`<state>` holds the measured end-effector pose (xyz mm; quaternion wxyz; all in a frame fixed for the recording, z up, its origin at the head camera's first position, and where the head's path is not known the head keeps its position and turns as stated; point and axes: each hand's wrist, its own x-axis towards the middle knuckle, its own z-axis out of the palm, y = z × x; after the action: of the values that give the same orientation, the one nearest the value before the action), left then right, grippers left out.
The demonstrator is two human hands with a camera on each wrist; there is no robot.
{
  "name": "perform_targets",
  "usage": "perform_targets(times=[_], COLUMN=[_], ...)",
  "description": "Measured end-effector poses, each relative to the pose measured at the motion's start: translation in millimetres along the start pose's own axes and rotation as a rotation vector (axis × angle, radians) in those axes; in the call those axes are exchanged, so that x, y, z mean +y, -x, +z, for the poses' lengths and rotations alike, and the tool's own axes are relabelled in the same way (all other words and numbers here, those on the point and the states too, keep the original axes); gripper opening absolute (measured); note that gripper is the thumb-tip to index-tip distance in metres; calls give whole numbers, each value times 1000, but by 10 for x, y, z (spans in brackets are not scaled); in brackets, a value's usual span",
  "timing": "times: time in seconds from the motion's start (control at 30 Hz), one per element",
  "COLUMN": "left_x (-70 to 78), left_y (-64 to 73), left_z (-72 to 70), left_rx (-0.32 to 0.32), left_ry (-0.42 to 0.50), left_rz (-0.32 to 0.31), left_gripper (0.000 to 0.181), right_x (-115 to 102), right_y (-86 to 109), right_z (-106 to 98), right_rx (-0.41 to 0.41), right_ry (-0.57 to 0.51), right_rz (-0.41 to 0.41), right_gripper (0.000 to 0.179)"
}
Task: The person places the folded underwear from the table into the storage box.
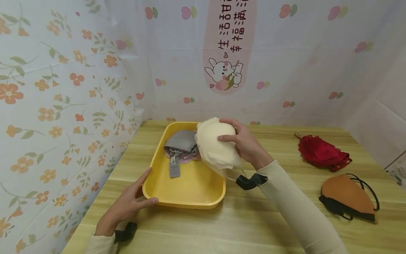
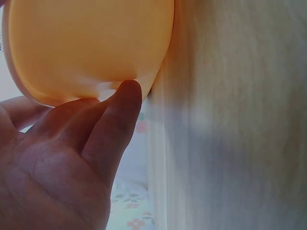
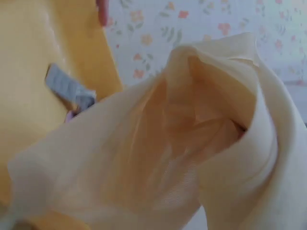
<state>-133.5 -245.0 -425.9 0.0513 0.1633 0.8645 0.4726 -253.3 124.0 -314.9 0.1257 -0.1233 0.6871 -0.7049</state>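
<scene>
My right hand (image 1: 245, 143) grips a cream folded bra (image 1: 215, 144), thumb laid over its rounded cup and fingers at the far side. The bra hangs over the right part of a yellow plastic bin (image 1: 185, 204); its open folds (image 3: 158, 143) fill much of the right wrist view. With my left hand (image 1: 127, 203) I hold the bin's near left corner, thumb at the front rim and fingers along the left side. Against the bin wall (image 2: 96, 48), those fingers show up close in the left wrist view. Inside the bin lies a grey folded bra (image 1: 181, 141), partly hidden by the cream one.
On the right of the wooden table (image 1: 253, 225) lie a dark red lacy bra (image 1: 321, 151) and, nearer, a folded orange-brown bra (image 1: 347, 194) with black straps. Floral cloth (image 1: 63, 106) borders the table on the left, and a printed curtain (image 1: 177, 63) hangs behind.
</scene>
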Motion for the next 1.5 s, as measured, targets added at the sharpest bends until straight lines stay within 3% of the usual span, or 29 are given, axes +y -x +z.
perform_targets(times=[0.4, 0.7, 0.87, 1.07, 1.33, 1.5], left_x=[-6, 27, -1, 5, 7, -5], left_y=[3, -3, -5, 3, 4, -2], left_z=[-8, -27, -21, -17, -25, -15], left_rx=[0, 9, 9, 7, 11, 14], left_ry=[-14, -11, -4, 15, 15, 10], left_rz=[3, 28, 43, 50, 39, 32], left_gripper=[97, 96, 97, 97, 97, 97], right_x=[17, 53, 41, 110, 326, 437], right_y=[-114, -150, -149, -141, -58, -37], right_z=[444, 742, 887, 891, 778, 770], right_rx=[-105, -175, -221, -215, -202, -206], right_ry=[-38, -163, -179, -124, -60, 19], right_rz=[37, 81, 70, 73, 145, 180], right_gripper=[65, 62, 61, 62, 26, 27])
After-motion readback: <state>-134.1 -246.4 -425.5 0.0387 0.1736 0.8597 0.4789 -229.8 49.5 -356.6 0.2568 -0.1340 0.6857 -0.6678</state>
